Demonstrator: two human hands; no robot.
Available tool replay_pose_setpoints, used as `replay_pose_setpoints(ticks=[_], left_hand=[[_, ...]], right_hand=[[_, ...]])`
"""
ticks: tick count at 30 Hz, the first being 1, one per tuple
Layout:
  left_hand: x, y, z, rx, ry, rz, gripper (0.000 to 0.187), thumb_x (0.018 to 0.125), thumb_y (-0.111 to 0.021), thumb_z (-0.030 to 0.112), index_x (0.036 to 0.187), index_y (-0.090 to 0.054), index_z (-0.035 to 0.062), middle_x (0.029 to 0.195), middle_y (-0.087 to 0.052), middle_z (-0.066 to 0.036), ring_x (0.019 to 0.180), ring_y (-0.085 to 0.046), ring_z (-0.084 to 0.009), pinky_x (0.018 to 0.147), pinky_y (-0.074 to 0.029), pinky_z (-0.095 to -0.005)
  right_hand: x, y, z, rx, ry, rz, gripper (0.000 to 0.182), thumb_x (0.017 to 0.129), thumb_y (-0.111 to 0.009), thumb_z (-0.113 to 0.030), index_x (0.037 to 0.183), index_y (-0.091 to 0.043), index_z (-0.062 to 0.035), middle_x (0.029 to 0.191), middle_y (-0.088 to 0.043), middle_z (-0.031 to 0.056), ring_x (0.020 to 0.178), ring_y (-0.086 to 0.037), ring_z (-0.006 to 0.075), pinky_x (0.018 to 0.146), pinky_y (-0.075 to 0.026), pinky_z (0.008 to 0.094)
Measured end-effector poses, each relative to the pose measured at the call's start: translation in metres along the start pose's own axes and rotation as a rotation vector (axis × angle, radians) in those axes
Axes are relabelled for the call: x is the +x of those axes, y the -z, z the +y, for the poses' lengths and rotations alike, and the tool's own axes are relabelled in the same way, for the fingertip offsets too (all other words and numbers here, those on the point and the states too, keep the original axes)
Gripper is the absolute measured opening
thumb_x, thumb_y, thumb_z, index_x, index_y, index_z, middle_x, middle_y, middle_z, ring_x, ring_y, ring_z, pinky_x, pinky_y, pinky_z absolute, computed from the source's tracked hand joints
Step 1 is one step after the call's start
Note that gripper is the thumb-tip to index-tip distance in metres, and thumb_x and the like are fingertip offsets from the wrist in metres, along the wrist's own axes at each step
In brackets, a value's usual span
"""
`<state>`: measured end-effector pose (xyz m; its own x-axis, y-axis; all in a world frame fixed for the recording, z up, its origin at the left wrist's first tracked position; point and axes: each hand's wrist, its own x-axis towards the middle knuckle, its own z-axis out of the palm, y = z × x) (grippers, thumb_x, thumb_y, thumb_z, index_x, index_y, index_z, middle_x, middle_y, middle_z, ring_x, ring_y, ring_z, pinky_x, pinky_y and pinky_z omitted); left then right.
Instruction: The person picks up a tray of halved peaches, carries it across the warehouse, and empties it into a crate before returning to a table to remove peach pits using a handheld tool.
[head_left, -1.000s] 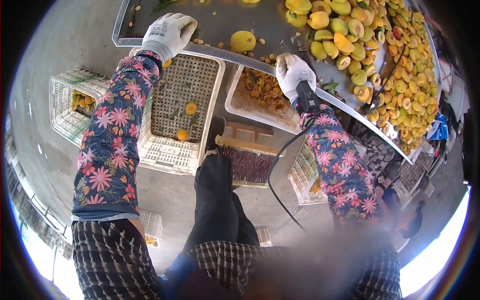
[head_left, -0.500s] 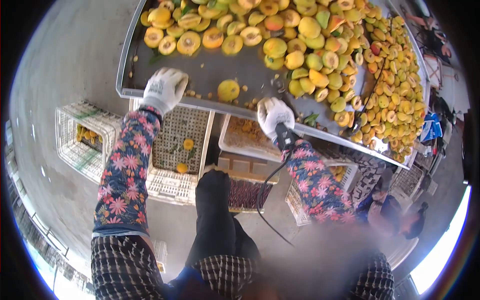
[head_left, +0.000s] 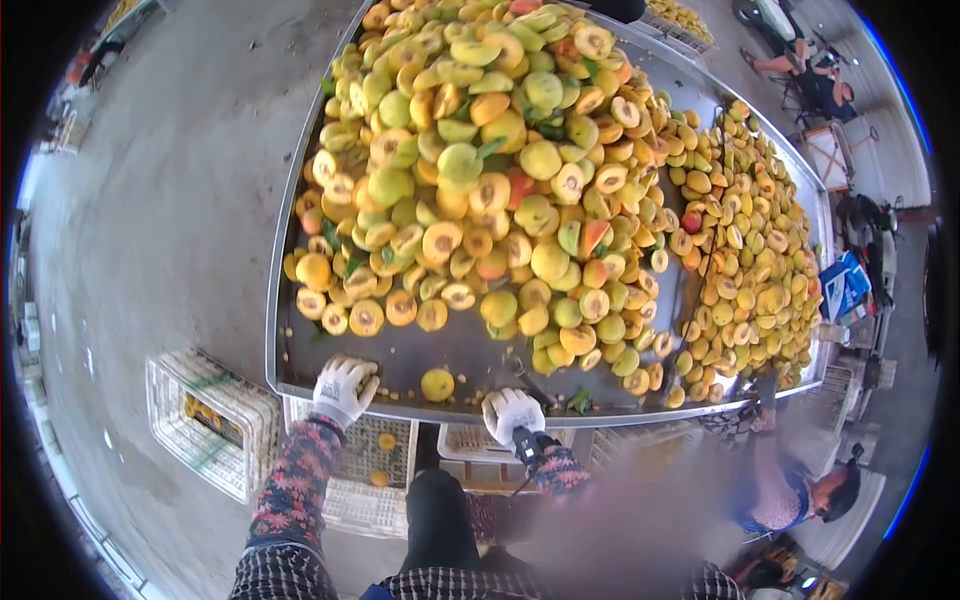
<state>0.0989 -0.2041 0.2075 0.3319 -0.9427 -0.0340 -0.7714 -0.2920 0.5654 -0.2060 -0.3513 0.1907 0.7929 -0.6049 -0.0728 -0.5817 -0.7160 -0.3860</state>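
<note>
My left hand (head_left: 345,388), in a white glove, rests at the near edge of a metal table (head_left: 400,409), its fingers curled down over the rim. My right hand (head_left: 513,415), also gloved and with a dark device strapped at the wrist, lies on the same edge further right, fingers bent. What either hand holds, if anything, is hidden. One yellow fruit (head_left: 437,385) sits on the table between the hands. Beyond them is a big heap of halved and whole yellow-green fruit (head_left: 490,190), with a second heap (head_left: 760,280) to the right.
Below the table edge stand a white crate (head_left: 370,505) with two fruits inside and a shallow white tray (head_left: 460,440). Another crate (head_left: 215,425) is on the floor at the left. A person (head_left: 800,495) is at the lower right, and a seated person (head_left: 830,90) at the upper right.
The view has tilted up, so more of the table and heaps shows and my hands appear lower and smaller. Both hands remain at the table edge.
</note>
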Motion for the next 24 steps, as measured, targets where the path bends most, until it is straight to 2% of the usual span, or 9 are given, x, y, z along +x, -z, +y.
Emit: replay_pose_setpoints(ticks=[3,4,7,8,11,13,15,21,24], left_hand=[[0.034,-0.001,-0.004,-0.081,0.118,0.165,0.008,0.08,-0.068,0.014,0.088,-0.067,0.0101,0.093,-0.065,-0.008,0.094,-0.059,-0.0314,0.083,-0.047,-0.0414],[0.064,0.0,0.006,0.116,0.014,0.32,0.014,0.082,-0.066,0.01,0.096,-0.067,0.0082,0.095,-0.064,-0.01,0.094,-0.058,-0.0323,0.082,-0.046,-0.0407],[0.216,0.066,0.094,-0.074,-0.124,0.449,0.037,0.082,-0.069,0.014,0.116,-0.06,0.0037,0.114,-0.06,-0.015,0.103,-0.056,-0.0361,0.091,-0.043,-0.0417],[0.267,0.08,0.121,-0.082,-0.303,0.535,0.041,0.08,-0.071,0.013,0.118,-0.059,0.0035,0.121,-0.059,-0.017,0.111,-0.054,-0.036,0.096,-0.042,-0.0435],[0.389,0.083,0.178,-0.004,-0.617,0.494,0.056,0.082,-0.07,0.033,0.13,-0.053,0.0107,0.131,-0.055,-0.012,0.12,-0.05,-0.0354,0.101,-0.041,-0.0431],[0.453,0.053,0.181,0.165,-0.281,0.138,0.072,0.081,-0.062,0.06,0.138,-0.048,0.0178,0.135,-0.052,-0.013,0.126,-0.046,-0.033,0.107,-0.036,-0.0449],[0.464,0.051,0.203,0.348,-0.087,0.024,0.082,0.073,-0.056,0.076,0.135,-0.051,0.0226,0.137,-0.051,-0.012,0.128,-0.045,-0.0307,0.107,-0.036,-0.0439],[0.46,0.049,0.209,0.39,0.021,-0.251,0.074,0.078,-0.054,0.072,0.131,-0.057,0.0215,0.136,-0.053,-0.012,0.13,-0.043,-0.0329,0.109,-0.033,-0.0438],[0.429,0.032,0.2,0.417,-0.029,-0.155,0.069,0.078,-0.056,0.07,0.126,-0.062,0.0208,0.131,-0.057,-0.011,0.127,-0.045,-0.0355,0.109,-0.033,-0.0447]], right_hand=[[0.001,0.001,0.001,0.018,-0.002,0.02,0.013,0.083,-0.061,-0.027,0.08,-0.062,-0.0144,0.077,-0.061,0.005,0.071,-0.061,0.0259,0.062,-0.05,0.0407],[0.002,0.002,0.001,0.026,-0.019,-0.006,0.015,0.084,-0.06,-0.028,0.081,-0.063,-0.0142,0.075,-0.06,0.0041,0.071,-0.061,0.0251,0.062,-0.049,0.041],[0.003,0.006,-0.001,0.036,-0.043,-0.043,0.015,0.084,-0.059,-0.028,0.08,-0.063,-0.0142,0.074,-0.059,0.004,0.071,-0.061,0.0248,0.061,-0.049,0.0406],[0.004,0.008,-0.002,0.041,-0.04,-0.022,0.015,0.084,-0.059,-0.028,0.079,-0.062,-0.0144,0.074,-0.059,0.004,0.071,-0.061,0.0245,0.06,-0.049,0.0403],[0.002,0.001,0.003,0.042,-0.003,0.009,0.016,0.084,-0.059,-0.029,0.077,-0.061,-0.0145,0.073,-0.059,0.0047,0.069,-0.06,0.0244,0.059,-0.049,0.0403],[0.003,0.004,0.001,0.059,-0.023,-0.032,0.017,0.084,-0.06,-0.029,0.077,-0.061,-0.0141,0.076,-0.06,0.0055,0.07,-0.061,0.0252,0.059,-0.05,0.0413],[-0.002,-0.003,0.005,0.07,0.001,-0.039,0.017,0.084,-0.06,-0.03,0.078,-0.062,-0.0141,0.076,-0.061,0.0055,0.07,-0.061,0.0251,0.06,-0.05,0.0417],[-0.006,0.006,0.008,0.13,0.109,0.019,0.017,0.086,-0.061,-0.03,0.083,-0.063,-0.0133,0.075,-0.061,0.0059,0.068,-0.062,0.0246,0.059,-0.051,0.0395],[-0.008,0.007,0.011,0.196,0.173,0.07,0.018,0.086,-0.061,-0.03,0.086,-0.064,-0.0123,0.075,-0.06,0.0062,0.069,-0.062,0.0254,0.06,-0.051,0.0384]])
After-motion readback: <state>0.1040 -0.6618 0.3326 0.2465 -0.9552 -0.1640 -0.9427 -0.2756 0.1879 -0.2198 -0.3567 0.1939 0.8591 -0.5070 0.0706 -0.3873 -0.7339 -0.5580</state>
